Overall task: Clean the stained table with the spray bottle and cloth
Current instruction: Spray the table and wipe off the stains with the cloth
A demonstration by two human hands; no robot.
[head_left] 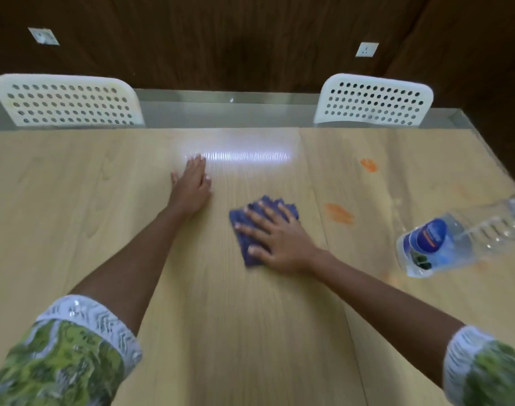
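Note:
A folded blue cloth (244, 241) lies flat on the light wooden table (74, 200), near its middle. My right hand (276, 238) presses on the cloth with straight, spread fingers. My left hand (193, 183) rests flat on the bare table further back and to the left, fingers straight. Two orange stains mark the table to the right of the cloth: one (339, 213) close by, another (369, 165) further back. A clear plastic bottle (443, 244) with a blue label stands at the right edge, apart from both hands.
Two white perforated chair backs stand at the table's far edge, one at the left (65, 101) and one at the right (373, 101). A dark wooden wall with two sockets lies behind. A glass edge runs along the table's far and right sides.

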